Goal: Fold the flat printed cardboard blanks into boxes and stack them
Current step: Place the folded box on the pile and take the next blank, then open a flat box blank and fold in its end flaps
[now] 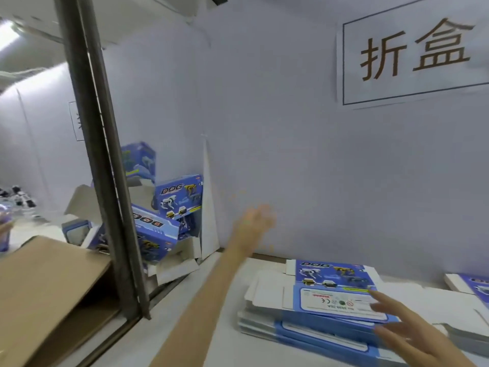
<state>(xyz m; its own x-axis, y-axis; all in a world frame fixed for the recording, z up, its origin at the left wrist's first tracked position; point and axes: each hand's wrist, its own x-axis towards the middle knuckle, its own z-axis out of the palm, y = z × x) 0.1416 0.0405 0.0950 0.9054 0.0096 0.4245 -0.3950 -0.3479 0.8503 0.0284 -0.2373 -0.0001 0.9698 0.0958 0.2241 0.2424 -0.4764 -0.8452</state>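
A stack of flat blue printed blanks [328,295] lies on the white table [227,327] in front of me. My right hand [407,327] hovers over the stack's right end with fingers spread, holding nothing. My left hand [255,223] is stretched out, blurred and empty, towards the back wall, to the right of a heap of folded blue boxes [169,215] piled beyond the table's left end. One folded box [180,198] leans tilted near the wall.
A dark metal post [105,165] rises at the left in front of the box heap. A brown cardboard sheet [39,292] lies at the lower left. More flat blanks [471,284] sit at the far right. A paper sign [412,54] hangs on the wall.
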